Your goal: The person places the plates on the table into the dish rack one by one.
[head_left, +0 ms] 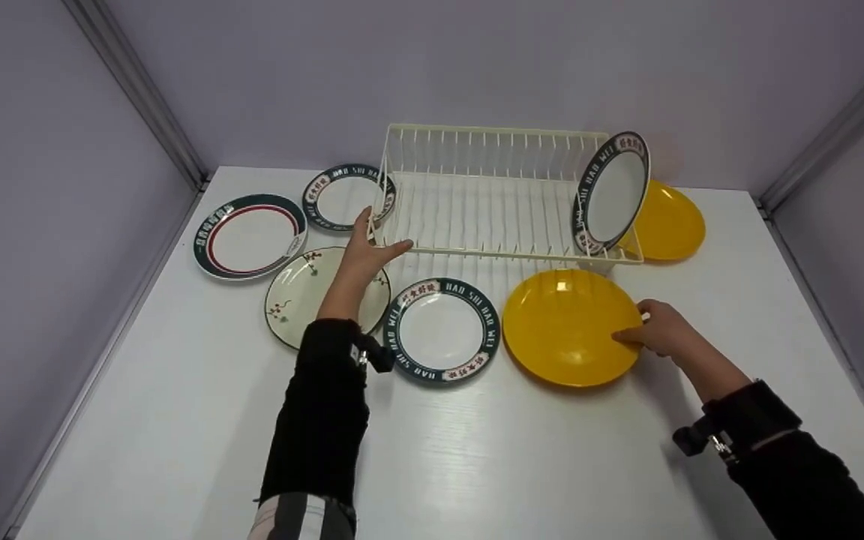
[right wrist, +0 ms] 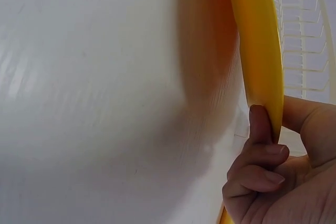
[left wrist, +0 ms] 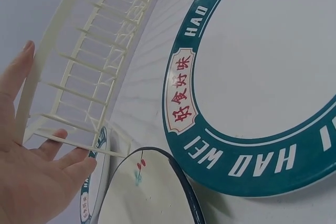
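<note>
A cream wire dish rack (head_left: 477, 202) stands at the back of the white table (head_left: 477, 465). My left hand (head_left: 369, 250) presses against the rack's front left corner (left wrist: 68, 103) with straight fingers, holding nothing. My right hand (head_left: 661, 328) pinches the right rim of a yellow plate (head_left: 568, 327) lying in front of the rack; the right wrist view shows thumb and fingers on either side of the yellow rim (right wrist: 260, 56). One green-rimmed "HAO WEI" plate (head_left: 612, 191) stands upright in the rack's right end.
Another green-rimmed plate (head_left: 441, 330) (left wrist: 252, 87) lies between my arms. A floral plate (head_left: 298, 296) sits under my left forearm. A red-ringed plate (head_left: 250, 235) and a small green-rimmed plate (head_left: 342, 196) lie at left. A second yellow plate (head_left: 668, 223) sits behind the rack.
</note>
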